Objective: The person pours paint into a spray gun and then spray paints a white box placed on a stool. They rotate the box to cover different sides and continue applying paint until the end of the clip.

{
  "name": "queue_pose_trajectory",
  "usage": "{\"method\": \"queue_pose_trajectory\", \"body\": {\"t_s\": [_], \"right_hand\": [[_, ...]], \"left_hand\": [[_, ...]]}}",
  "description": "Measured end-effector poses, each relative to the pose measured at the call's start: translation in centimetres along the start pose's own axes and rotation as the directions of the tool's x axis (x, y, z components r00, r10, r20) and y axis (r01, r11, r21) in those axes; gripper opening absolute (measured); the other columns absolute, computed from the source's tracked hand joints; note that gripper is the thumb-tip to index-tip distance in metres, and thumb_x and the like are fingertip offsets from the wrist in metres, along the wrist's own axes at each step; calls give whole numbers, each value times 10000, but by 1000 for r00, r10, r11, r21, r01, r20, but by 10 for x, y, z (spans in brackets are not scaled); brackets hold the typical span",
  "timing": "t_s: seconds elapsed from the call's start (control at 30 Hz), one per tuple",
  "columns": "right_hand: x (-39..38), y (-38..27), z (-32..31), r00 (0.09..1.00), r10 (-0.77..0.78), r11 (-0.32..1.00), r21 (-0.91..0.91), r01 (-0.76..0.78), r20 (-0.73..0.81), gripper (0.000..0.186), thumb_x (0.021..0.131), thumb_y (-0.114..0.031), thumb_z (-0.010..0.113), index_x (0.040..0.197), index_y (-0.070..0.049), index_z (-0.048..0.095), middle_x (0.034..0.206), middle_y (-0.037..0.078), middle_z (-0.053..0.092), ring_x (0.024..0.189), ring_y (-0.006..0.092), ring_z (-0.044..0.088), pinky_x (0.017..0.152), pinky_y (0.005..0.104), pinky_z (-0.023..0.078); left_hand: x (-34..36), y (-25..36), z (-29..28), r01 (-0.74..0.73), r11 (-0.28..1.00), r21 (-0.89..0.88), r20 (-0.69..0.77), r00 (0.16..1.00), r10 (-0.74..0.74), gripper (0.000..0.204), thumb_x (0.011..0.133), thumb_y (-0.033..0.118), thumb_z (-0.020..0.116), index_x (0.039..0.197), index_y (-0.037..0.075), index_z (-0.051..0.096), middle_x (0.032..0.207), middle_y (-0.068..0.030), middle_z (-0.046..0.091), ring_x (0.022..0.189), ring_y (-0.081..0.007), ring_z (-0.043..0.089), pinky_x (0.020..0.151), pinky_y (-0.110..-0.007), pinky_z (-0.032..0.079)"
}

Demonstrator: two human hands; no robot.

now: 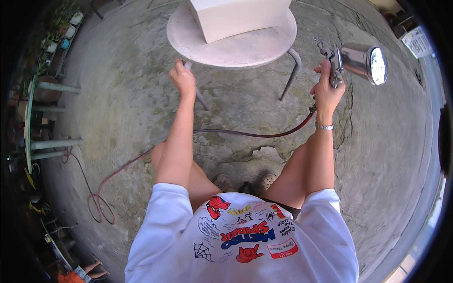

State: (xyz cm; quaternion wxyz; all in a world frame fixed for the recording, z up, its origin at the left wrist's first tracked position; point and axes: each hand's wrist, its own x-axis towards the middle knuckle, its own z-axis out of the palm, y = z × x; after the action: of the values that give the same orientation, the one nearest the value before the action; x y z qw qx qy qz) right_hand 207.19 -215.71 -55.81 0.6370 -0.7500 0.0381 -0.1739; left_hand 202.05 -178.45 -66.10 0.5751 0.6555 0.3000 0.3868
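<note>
My right hand [328, 92] is wrapped around a metal spray gun [336, 70], held out to the right of the stool. The gun's shiny cup [361, 61] points off to the right. A dark red air hose [264, 136] runs from below the grip. In front of me stands a round, pale stool [226, 54] with grey metal legs. My left hand [183, 78] is closed on a stool leg [188, 65] just under the seat's left edge. On the seat rests a white box-shaped piece [243, 19], its far part cut off by the frame.
The hose crosses the cracked concrete floor [132, 94] to the left and loops there. Along the left side are a green-edged table [30, 122] with pale legs and several potted plants [52, 45]. A person in orange [71, 276] is at the lower left.
</note>
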Motion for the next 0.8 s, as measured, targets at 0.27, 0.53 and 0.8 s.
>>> {"method": "queue_pose_trajectory", "body": {"t_s": [0.27,0.53,0.8], "right_hand": [[-29,53,-43,973,207,977,36,-212,104,436,1037,-409,628,1032,19,710,851,81,740,399,107,516,371,263,372],[-18,59,-63,982,180,982,42,-182,53,411,1038,-401,631,1018,4,690,846,95,739,399,110,527,351,266,381],[-30,59,-90,985,172,984,43,-173,10,403,1056,-381,604,1063,14,681,855,101,733,399,102,510,353,252,377]], "left_hand": [[68,80,16,506,759,-410,463,832,-305,664,1092,470,379,1496,-56,419,1487,-237,525,1326,-346,562,1113,-499,460],[65,73,41,463,626,-627,257,882,-395,488,1099,265,425,1456,-64,470,1451,-222,571,1325,-375,567,1135,-525,455],[-9,92,48,124,540,-833,-95,928,-361,463,1100,205,413,1400,-146,368,1371,-332,531,1275,-423,591,1066,-540,553]]}}
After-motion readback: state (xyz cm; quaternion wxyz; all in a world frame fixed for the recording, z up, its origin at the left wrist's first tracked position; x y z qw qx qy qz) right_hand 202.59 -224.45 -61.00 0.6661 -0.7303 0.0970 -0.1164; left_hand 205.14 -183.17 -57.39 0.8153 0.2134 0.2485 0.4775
